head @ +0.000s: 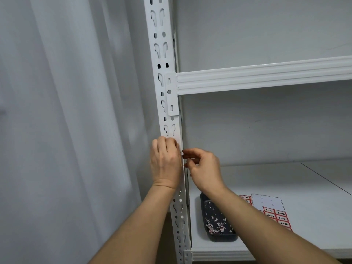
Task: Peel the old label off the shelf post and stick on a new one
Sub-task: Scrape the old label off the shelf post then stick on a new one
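Note:
A white perforated shelf post (163,73) runs from the top down the middle of the head view. My left hand (165,161) lies flat against the post's front, fingers pressed on it and covering that stretch. My right hand (203,166) is just right of the post, fingers curled and pinched toward its edge; nothing is clearly visible between the fingertips. No label shows on the post, where my hands hide it. A sheet of red-bordered labels (274,214), partly used, lies on the lower shelf.
A dark tray (208,238) holding several torn label scraps sits on the lower shelf (285,180) near the post. A white shelf beam (266,77) crosses above. A pale curtain (66,121) hangs to the left.

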